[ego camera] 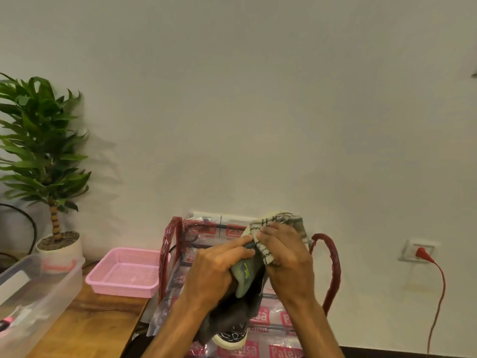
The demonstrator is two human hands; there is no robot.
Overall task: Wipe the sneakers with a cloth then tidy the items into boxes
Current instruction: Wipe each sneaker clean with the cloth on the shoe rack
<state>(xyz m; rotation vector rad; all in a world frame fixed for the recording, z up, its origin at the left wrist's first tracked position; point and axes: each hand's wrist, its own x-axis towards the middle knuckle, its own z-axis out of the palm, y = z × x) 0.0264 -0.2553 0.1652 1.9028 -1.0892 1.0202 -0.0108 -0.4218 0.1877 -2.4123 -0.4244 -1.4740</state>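
A dark grey sneaker (pixel 232 316) with a white sole and a grey-green tongue is held up in front of me, toe end up and heel end down. My left hand (pixel 216 270) grips it around the tongue and upper. Against the shoe's upper end my right hand (pixel 286 254) presses a cream cloth with dark check lines (pixel 268 228), its fingers curled round the fabric. The toe is mostly hidden by the cloth.
A pink mesh basket (pixel 124 272) and a clear plastic box (pixel 33 293) stand on the wooden table (pixel 98 321) at left. Behind the shoe stands a plastic-wrapped rack with red-wrapped frame (pixel 333 270). A potted plant (pixel 46 161) is far left. A red plug and cord (pixel 426 257) hang at right.
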